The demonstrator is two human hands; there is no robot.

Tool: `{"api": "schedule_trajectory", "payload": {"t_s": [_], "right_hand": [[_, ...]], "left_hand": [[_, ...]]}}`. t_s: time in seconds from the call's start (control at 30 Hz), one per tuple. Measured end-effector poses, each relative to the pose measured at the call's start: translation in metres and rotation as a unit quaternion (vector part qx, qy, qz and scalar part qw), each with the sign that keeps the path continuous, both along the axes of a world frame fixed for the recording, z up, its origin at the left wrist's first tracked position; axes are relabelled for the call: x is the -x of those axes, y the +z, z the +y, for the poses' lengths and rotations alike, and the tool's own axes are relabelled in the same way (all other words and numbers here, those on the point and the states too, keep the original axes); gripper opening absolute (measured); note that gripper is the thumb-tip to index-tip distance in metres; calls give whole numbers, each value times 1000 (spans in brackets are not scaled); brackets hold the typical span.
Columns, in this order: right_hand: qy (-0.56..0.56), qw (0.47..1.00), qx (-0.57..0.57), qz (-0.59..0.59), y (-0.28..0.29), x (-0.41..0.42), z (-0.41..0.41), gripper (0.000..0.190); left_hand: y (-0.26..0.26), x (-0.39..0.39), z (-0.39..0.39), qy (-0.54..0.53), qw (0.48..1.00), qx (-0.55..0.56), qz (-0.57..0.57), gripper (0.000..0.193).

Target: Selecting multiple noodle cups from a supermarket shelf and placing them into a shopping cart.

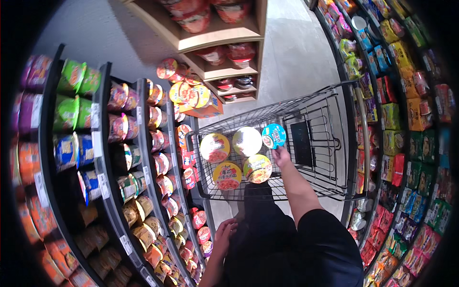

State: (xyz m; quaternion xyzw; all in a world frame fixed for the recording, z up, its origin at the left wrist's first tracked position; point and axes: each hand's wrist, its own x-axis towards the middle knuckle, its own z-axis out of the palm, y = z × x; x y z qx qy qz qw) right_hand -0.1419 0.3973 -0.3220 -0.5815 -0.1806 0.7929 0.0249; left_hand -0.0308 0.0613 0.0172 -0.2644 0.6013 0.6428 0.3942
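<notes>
My right hand (282, 156) reaches into a wire shopping cart (247, 195) and grips the near edge of an instant noodle tub with a blue lid (274, 136). To its left in the cart sit several larger noodle tubs. One lid (247, 141) is washed out by glare, and beside my right hand is a yellow-and-green lid (258, 168). Farther left are two yellow-and-red lids, an upper one (215, 147) and a lower one (227, 175). My left hand (225, 231) hangs by my left side, fingers loosely curled, holding nothing visible.
Shelves of noodle tubs (134, 211) stand close on the left. Packs of noodles (392, 141) fill the shelving on the right. Beyond the cart are a wooden display stand (229, 73) and an orange carton (204, 109) topped with tubs. Grey floor (297, 57) shows past the cart.
</notes>
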Motion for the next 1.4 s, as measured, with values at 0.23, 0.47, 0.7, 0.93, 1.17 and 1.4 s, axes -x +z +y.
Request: {"api": "schedule_trajectory", "payload": {"t_s": [0.23,0.47,0.7,0.93,1.17,1.4], "right_hand": [[-5,973,-232,22,139,6,-11,9],[236,817,-441,287,322,-23,-197,26],[510,547,-325,579,433,-183,-508,14],[631,315,-232,670,492,-338,-727,47],[706,370,-98,596,501,-377,-787,29],[702,417,-61,574,533,-367,-755,48]], "left_hand": [[22,-39,-51,-36,988,17,150,27],[40,-141,-154,97,936,21,338,13],[108,-294,-300,368,769,241,464,11],[163,-409,-419,567,499,512,409,49],[138,-409,-466,610,592,345,399,64],[153,-394,-434,605,557,315,473,72]]}}
